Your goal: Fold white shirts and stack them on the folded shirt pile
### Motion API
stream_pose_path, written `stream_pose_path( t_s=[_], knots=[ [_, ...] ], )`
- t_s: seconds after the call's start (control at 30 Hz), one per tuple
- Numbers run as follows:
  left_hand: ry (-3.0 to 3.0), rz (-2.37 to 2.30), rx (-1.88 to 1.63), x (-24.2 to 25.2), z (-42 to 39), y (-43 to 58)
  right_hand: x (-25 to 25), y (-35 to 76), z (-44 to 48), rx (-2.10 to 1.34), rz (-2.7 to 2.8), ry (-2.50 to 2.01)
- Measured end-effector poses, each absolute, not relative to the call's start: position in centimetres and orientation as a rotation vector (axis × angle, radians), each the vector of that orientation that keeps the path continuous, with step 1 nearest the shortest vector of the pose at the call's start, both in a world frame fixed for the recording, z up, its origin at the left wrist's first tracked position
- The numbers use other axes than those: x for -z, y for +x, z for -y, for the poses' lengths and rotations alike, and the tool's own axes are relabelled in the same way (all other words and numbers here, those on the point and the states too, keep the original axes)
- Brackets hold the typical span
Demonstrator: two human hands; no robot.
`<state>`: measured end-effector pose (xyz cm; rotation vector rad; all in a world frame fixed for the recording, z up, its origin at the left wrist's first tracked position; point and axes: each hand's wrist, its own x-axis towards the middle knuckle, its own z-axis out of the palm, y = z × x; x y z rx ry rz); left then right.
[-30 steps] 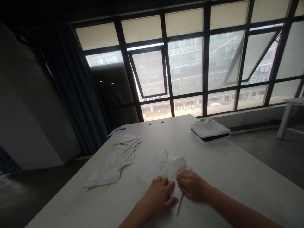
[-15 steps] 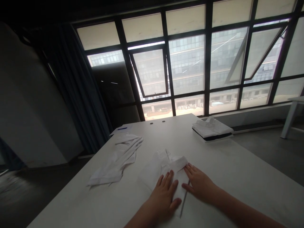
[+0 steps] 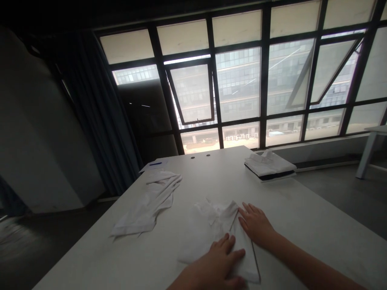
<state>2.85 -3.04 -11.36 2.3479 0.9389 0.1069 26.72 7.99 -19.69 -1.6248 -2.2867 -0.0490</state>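
Observation:
A white collared shirt [image 3: 196,237], folded into a small bundle, lies on the table before me with its collar at the far end. Across its near middle, my left hand [image 3: 219,259] rests with fingers spread. My right hand [image 3: 256,222] lies along the shirt's right side near the collar, fingers stretched out and touching the cloth's edge. Part of the shirt's front is hidden under my left hand and wrist. Neither hand is closed on anything.
To the left lies another white garment [image 3: 151,205], loosely laid out and creased. Several folded garments form a stack [image 3: 270,164] at the table's right edge. A blue pen [image 3: 155,163] rests on paper at the far left. Windows [image 3: 238,84] stand behind the white table [image 3: 208,175].
My left hand has slid right and toward me over the shirt. My right hand has shifted slightly to the right. The shirt's right side now lies further right, and its collar is more visible.

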Motion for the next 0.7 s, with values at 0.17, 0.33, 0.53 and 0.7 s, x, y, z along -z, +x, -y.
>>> stream_pose_path(
  t_s=[0.17,0.33,0.53,0.7],
  knots=[
    [2.272,-1.010,-0.487,10.2,0.3,0.7,20.7,27.6,-9.4,0.154,2.129,-1.753],
    [2.231,-1.622,-1.047,13.5,-5.6,-4.9,19.3,27.0,-9.3,0.287,2.105,-1.516],
    [2.237,-1.638,-0.833,16.2,-6.6,-7.2,15.6,25.1,-6.5,0.212,2.240,-1.007],
    [2.280,-1.528,-0.728,14.5,-4.2,-4.6,13.7,24.4,-5.4,0.093,2.283,-1.015]
  ],
)
